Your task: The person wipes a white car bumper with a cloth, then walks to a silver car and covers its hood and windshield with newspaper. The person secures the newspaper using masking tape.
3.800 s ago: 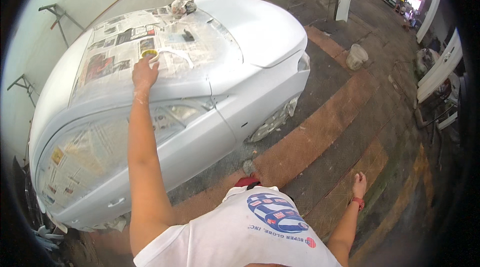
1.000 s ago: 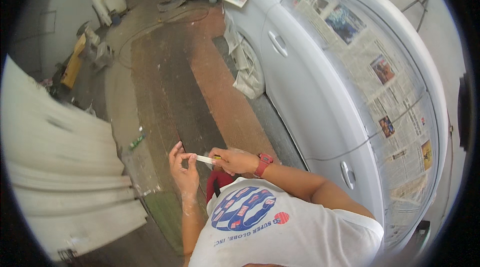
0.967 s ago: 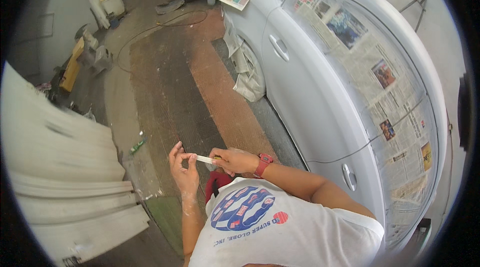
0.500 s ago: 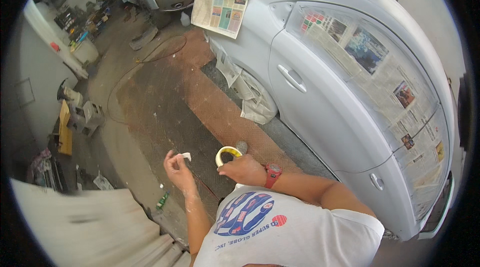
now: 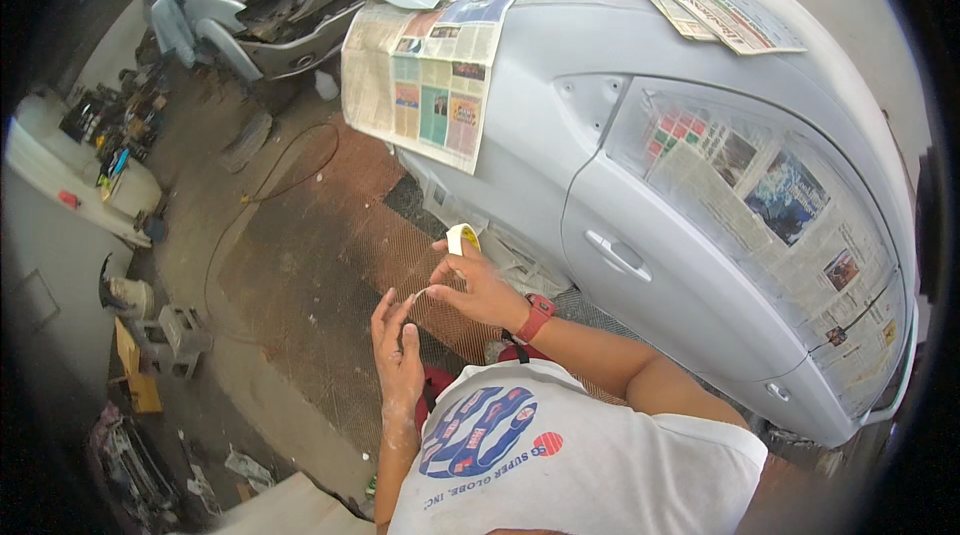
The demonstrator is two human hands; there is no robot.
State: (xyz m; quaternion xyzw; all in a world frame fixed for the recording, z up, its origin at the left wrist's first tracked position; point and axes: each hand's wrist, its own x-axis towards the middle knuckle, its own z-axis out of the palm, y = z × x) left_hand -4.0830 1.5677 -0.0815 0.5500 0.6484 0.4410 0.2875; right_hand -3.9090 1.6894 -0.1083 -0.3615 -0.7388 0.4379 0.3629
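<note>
A roll of cream masking tape (image 5: 461, 238) with a yellow inner ring is in my right hand (image 5: 484, 292), held by the fingers. Below the roll, a small pale strip of tape (image 5: 422, 293) curves between my right thumb and the fingertips of my left hand (image 5: 396, 355). My left fingers are stretched out, with the thumb apart from them; a fingertip seems to touch the strip. Whitish dust marks the left wrist. To the right of both hands stands a grey car body (image 5: 530, 95), its window covered with newspaper (image 5: 740, 175).
Newspaper sheets (image 5: 425, 75) hang over the car's front, and others (image 5: 720, 5) lie on its roof. A hose (image 5: 265, 175) loops across the stained floor. Grey hollow blocks (image 5: 180, 340) and a wooden board (image 5: 137, 375) stand at left. Another dismantled car (image 5: 290, 50) is behind.
My two hands have come together. My right hand has lifted the tape roll away from me, and the strip now spans both hands. The view has shifted, showing more of the car's roof.
</note>
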